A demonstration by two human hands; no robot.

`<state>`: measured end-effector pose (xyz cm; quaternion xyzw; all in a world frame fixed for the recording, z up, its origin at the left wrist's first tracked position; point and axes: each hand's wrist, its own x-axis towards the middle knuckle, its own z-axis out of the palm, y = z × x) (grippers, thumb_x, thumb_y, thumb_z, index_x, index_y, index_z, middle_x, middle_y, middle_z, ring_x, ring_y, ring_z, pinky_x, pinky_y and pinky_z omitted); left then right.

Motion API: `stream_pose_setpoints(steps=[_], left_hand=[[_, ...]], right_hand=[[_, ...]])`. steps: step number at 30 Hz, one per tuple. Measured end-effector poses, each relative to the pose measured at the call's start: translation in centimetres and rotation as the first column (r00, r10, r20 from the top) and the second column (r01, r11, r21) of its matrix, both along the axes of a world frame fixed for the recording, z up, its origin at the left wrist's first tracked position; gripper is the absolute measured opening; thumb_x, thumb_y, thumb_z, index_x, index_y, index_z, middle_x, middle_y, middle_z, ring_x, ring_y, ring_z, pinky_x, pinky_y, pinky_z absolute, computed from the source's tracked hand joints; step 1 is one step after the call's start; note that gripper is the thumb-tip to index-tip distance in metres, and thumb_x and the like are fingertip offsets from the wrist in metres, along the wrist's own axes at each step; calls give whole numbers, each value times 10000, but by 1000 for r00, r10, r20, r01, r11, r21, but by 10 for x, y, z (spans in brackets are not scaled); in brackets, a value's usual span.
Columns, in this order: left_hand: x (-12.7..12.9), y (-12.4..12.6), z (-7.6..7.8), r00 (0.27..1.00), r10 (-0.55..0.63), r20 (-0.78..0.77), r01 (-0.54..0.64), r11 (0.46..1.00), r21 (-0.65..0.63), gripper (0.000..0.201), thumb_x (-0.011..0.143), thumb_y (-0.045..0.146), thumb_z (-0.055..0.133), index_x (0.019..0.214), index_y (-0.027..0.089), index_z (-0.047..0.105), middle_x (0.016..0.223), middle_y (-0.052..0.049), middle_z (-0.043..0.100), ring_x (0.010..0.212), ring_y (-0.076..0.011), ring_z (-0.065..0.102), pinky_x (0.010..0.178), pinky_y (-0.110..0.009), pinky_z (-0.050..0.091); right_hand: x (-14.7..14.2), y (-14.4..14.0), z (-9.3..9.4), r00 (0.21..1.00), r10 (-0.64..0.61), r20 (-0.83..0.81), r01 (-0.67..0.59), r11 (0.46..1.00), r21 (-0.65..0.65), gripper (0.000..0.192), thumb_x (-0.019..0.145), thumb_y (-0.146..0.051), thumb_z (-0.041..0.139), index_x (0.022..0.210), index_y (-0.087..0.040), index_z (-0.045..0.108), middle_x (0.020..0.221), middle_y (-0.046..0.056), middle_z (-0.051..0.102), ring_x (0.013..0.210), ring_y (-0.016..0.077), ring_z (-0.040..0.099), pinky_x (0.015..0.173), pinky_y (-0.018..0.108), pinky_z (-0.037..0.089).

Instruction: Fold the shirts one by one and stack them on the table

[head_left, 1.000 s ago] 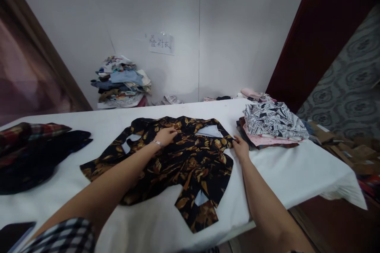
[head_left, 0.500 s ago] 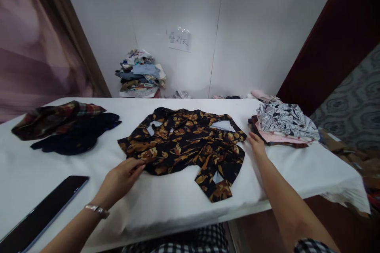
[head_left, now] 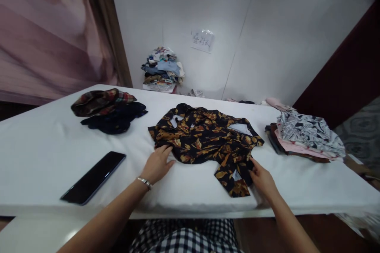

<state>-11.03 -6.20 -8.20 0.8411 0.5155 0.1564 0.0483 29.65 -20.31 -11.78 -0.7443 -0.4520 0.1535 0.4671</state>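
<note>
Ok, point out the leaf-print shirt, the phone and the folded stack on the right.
leaf-print shirt (head_left: 204,138), head view, middle of its body.
phone (head_left: 93,177), head view, centre of its dark screen.
folded stack (head_left: 308,130), head view, on the black-and-white top garment.

Phone (head_left: 94,177) left of shirt (head_left: 204,136) (table (head_left: 44,146))

A matt cloth shirt (head_left: 204,138) lies on a smooth white cloth-covered table (head_left: 44,154), near a glossy phone (head_left: 93,177).
</note>
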Motion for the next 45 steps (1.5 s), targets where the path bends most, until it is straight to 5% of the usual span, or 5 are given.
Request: stream_pose_setpoints(steps=[15,22,30,40,45], left_hand=[[-50,4,33,982,176,74,-180,982,57,354,872,368,347,881,185,650,844,-93,665,825,-257,610,729,-357,460],[-56,0,-1,995,92,37,-94,993,66,524,790,461,457,1173,133,601,1031,-146,663,958,-313,617,807,-412,484],[-52,15,-16,995,84,-52,-81,995,60,627,795,433,436,1336,122,500,1256,-149,600,1088,-319,571,866,-443,474],[-63,23,5,991,86,105,-111,958,265,169,651,362,432,643,275,576,1017,-90,692,1186,-343,514,1047,-562,301],[-80,27,12,960,84,268,-36,984,-176,126,589,407,518,596,283,493,806,0,707,803,-277,656,894,-447,472]], right_hand=[[-3,-23,16,500,5,-866,216,968,131,505,710,-596,650,1123,-315,584,1023,28,714,928,266,673,821,479,544],[-47,-19,19,839,-90,-536,173,979,106,759,572,-290,790,1289,-277,544,1266,21,619,1206,258,534,1025,403,434],[-20,-52,89,630,146,-763,205,916,345,498,592,-183,725,1064,-337,686,1023,28,718,824,201,685,690,340,570],[-14,-63,83,677,175,-714,33,963,268,420,602,-195,713,1008,-303,716,999,60,733,821,251,687,663,385,562],[7,-45,104,736,268,-622,-141,959,247,388,589,-208,722,971,-275,726,921,61,740,726,235,682,588,348,549]])
